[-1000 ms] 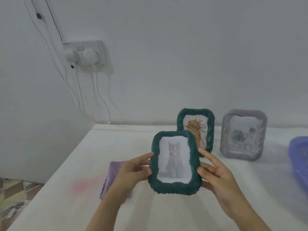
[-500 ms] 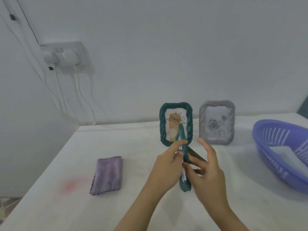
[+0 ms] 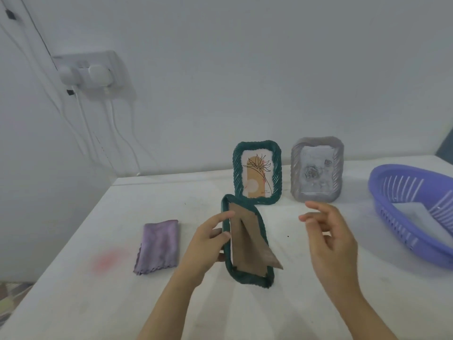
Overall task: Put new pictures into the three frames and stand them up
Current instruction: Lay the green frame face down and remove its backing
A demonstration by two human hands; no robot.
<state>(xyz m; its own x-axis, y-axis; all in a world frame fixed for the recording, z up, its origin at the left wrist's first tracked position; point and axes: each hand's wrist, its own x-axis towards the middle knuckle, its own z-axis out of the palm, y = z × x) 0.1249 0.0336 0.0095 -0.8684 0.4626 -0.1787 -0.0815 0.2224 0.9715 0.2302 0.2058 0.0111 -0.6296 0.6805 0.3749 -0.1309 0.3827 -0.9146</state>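
Observation:
My left hand [image 3: 208, 244] grips the left edge of a dark green picture frame [image 3: 245, 276], turned so its brown cardboard back [image 3: 247, 241] and folded-out stand face me. Its picture side is hidden. My right hand [image 3: 328, 231] hovers to the right of that frame, fingers apart, holding nothing. Behind, a second green frame [image 3: 257, 171] with a flower drawing stands upright against the wall. A grey frame [image 3: 317, 169] with a rose picture stands upright to its right.
A folded purple cloth [image 3: 158, 245] lies on the white table [image 3: 73, 290] to the left. A purple plastic basket [image 3: 414, 212] sits at the right edge. A wall socket [image 3: 90, 72] with plugs and hanging cables is at the upper left. The table's left edge drops off.
The held frame has been turned from picture side facing me to its cardboard back facing me. My right hand has let go and moved off to the right.

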